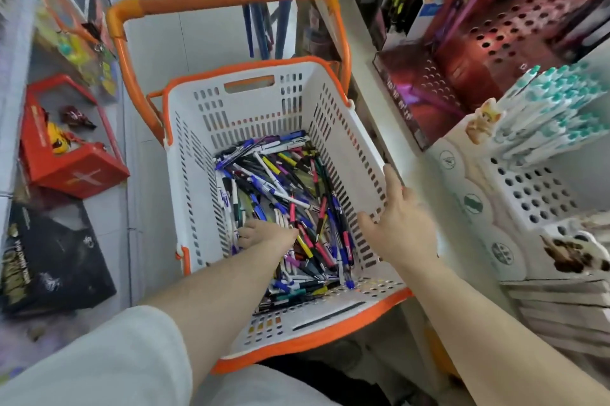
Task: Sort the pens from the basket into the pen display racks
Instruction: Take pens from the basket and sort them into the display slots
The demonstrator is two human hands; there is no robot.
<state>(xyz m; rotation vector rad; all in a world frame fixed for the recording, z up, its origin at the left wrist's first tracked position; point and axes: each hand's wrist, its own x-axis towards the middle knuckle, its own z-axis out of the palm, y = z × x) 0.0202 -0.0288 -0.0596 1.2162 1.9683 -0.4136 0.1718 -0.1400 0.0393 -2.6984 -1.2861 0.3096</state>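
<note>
Shelves flank a narrow shop aisle with a pale floor (155, 52). On our left sit a red box (71, 154) and a dark flat package (52, 257). Between the shelves stands a white basket (333, 128) trimmed in orange, its orange handle (218, 1) raised at the far end. Loose pens (280, 201) of many colours cover its bottom in a heap.

Our left hand (267, 234) reaches down into the basket and lies among the pens at the near left side; its fingers are buried in the pile, so we cannot tell whether the grip pinches anything. That forearm runs out of a white sleeve (109, 356).

Our right hand (399, 220) rests on the basket's right wall, fingers straight and spread, holding nothing, the arm stretched forward.

On our right, a white perforated display rack (531, 194) holds rows of teal-capped white pens (554, 108); a red perforated rack (501, 42) stands beyond it.
</note>
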